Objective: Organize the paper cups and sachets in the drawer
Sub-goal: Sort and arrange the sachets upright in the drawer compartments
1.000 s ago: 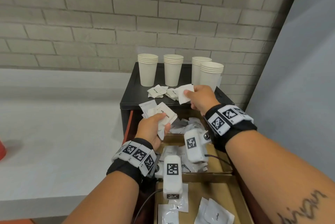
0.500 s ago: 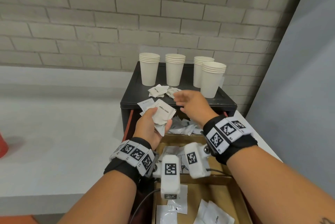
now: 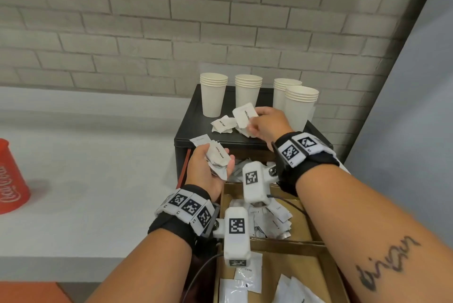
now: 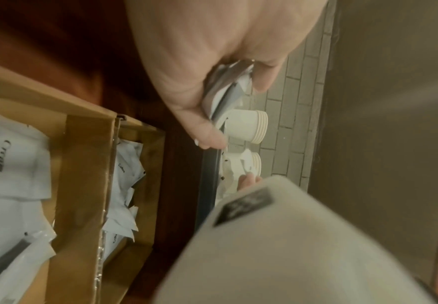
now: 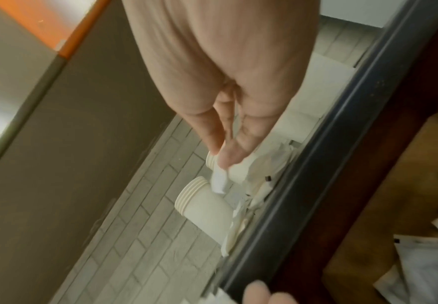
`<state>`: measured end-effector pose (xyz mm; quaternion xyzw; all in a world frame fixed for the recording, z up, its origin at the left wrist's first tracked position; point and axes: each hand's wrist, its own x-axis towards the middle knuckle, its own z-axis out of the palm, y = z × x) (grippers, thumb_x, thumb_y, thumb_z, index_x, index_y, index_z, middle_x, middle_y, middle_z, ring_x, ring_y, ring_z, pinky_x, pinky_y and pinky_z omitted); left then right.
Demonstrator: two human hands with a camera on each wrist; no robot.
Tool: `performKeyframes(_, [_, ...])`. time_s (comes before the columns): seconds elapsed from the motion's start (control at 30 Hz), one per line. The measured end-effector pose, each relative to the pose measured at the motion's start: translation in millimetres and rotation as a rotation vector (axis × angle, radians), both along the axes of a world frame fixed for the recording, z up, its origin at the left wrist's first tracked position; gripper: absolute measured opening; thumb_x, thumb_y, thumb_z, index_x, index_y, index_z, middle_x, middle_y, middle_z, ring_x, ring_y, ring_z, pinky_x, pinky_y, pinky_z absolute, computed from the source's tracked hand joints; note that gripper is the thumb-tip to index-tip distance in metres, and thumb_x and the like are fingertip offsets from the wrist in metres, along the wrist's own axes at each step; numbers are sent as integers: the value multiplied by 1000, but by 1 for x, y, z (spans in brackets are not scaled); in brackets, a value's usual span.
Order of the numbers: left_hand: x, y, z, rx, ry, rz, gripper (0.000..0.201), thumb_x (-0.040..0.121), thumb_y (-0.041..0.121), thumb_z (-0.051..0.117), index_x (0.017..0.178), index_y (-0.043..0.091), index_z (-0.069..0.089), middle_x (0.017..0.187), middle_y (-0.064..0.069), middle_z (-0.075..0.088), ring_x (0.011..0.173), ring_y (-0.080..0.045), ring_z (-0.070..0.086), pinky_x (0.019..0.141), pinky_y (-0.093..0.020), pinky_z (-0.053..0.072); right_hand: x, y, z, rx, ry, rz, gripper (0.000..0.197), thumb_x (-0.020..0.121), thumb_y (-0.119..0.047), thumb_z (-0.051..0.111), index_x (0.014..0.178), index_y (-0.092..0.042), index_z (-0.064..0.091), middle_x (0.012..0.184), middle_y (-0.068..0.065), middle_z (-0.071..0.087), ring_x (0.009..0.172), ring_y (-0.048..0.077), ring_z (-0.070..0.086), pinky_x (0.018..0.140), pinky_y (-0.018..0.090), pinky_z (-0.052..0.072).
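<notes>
Several stacks of white paper cups (image 3: 213,96) stand along the back of a black cabinet top (image 3: 196,121). Loose white sachets (image 3: 222,125) lie in front of them. My right hand (image 3: 266,123) hovers over the cabinet top and pinches one sachet (image 3: 245,114), lifted off the pile; the right wrist view shows the sachet (image 5: 219,181) between its fingertips. Lower and to the left, my left hand (image 3: 208,170) grips a bundle of sachets (image 3: 217,156) above the open drawer (image 3: 226,196); the same bundle (image 4: 228,90) shows in the left wrist view.
The drawer holds cardboard compartments (image 3: 289,244) with more sachets (image 3: 277,217) inside. A red cup (image 3: 11,180) stands on the white counter (image 3: 93,155) at far left. A brick wall (image 3: 171,20) rises behind and a grey panel (image 3: 416,106) on the right.
My right hand went from holding a sachet, to reaching empty toward the pile, to pinching a fresh sachet off the cabinet top. The left hand kept its bundle, barely moving.
</notes>
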<state>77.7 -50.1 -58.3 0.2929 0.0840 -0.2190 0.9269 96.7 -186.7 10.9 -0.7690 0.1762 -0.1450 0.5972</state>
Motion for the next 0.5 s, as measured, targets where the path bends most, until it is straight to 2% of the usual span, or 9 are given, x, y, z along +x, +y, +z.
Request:
performKeyframes(0.07, [0,0,0,-26,13,13,39,96,22,43,132,7,48,107,-15,61,94,-29,59,59,-30,57,4,-2,4,76,-7,23,41,88,7,52,128,-1,53,125,17,57,113,32,59,95,36,51])
performKeyframes(0.17, [0,-2,2,1,17,42,28,98,12,43,125,7,49,110,-14,60,94,-28,59,65,-37,53,-5,1,-2,-93,-30,-75,44,85,7,54,126,-11,57,132,8,55,119,24,55,103,37,45])
performKeyframes(0.23, [-2,-3,3,45,-3,39,22,98,9,42,119,11,49,109,-15,60,95,-29,58,64,-37,53,-18,6,-12,-193,-30,-2,34,87,-1,55,117,-15,63,123,4,60,113,21,56,102,38,46])
performKeyframes(0.3, [-3,-5,2,71,-43,17,21,98,8,42,117,12,50,103,-14,62,90,-27,61,57,-32,57,-32,13,-20,-335,63,180,27,88,-10,59,113,-15,64,106,-1,61,102,17,57,99,35,47])
performKeyframes(0.37, [-4,-6,0,90,-59,10,20,98,8,44,115,13,51,100,-13,64,85,-25,63,51,-26,57,-37,15,-24,-408,123,266,30,87,-9,60,116,-15,61,99,-3,57,92,14,56,90,33,52])
performKeyframes(0.43, [-3,-5,-1,110,-63,24,21,97,9,45,116,15,51,104,-12,64,87,-25,63,46,-23,55,-39,15,-22,-349,129,246,32,86,-4,61,115,-18,59,100,2,56,76,13,56,65,25,55])
performKeyframes(0.47, [-2,-4,-1,111,-66,31,23,97,10,46,118,16,51,107,-12,64,89,-25,64,45,-23,53,-39,14,-20,-288,124,234,31,86,-1,60,111,-19,59,101,5,56,68,12,55,54,20,51])
performKeyframes(0.5, [-1,-3,-1,106,-68,40,25,97,10,46,120,17,51,110,-12,64,90,-25,64,45,-23,53,-39,13,-17,-234,114,213,27,86,2,59,103,-19,59,101,7,56,64,11,53,48,16,48])
